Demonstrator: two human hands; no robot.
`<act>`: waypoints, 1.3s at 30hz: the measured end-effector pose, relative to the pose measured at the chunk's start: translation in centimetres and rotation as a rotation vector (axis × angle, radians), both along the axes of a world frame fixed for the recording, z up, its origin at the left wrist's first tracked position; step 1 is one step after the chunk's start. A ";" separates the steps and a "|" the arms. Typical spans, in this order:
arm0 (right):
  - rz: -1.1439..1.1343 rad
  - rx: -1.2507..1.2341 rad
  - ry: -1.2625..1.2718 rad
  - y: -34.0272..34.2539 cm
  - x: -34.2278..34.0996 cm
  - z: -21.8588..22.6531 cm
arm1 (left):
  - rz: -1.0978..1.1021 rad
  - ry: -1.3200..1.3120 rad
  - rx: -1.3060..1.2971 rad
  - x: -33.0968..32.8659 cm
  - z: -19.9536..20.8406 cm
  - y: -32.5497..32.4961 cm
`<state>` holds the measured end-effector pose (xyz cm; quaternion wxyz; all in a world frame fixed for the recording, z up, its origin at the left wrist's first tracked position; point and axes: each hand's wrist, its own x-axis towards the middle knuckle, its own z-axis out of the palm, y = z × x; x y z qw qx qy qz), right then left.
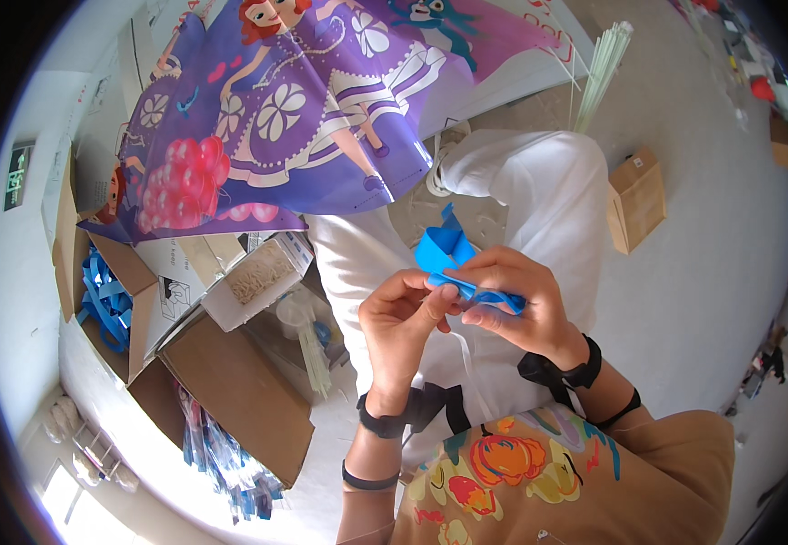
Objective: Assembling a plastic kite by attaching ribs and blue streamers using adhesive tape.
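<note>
Both of my hands meet above my lap around a bright blue strip point(444, 249) of plastic or ribbon. Its folded end stands up beyond my fingers. My left hand point(400, 320) pinches the near part between thumb and fingertips. My right hand point(528, 313) is closed on the same strip, and a narrow rolled or folded part shows between its thumb and fingers. A large purple sheet point(312, 145) printed with cartoon figures lies beyond my hands, at the upper left.
An open carton point(144, 304) at left holds blue strips point(103, 295). A small white box point(215, 304) contains beige bits. Packaged blue items point(221, 454) fill another carton point(248, 391). Thin white sticks point(604, 68) stand at upper right, near a small brown box point(637, 200).
</note>
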<state>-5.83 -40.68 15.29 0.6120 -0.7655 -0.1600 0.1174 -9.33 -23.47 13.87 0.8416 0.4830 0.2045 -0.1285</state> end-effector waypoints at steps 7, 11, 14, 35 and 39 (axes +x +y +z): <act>-0.354 -0.334 0.363 0.0 2.5 -3.4 | -0.200 -0.002 0.450 1.1 -0.8 -0.5; -0.353 -0.156 0.104 -0.9 3.2 -4.0 | -0.261 0.157 0.523 1.8 -2.5 0.4; 0.021 -0.070 -0.053 0.0 2.7 -3.7 | -0.149 0.244 0.193 3.6 -1.9 0.8; -0.459 0.017 0.268 2.5 1.6 -13.5 | -0.477 -0.785 1.767 12.5 -13.8 4.0; -0.482 0.039 0.174 3.5 3.1 -14.2 | -0.368 -0.968 1.562 13.8 -13.4 4.3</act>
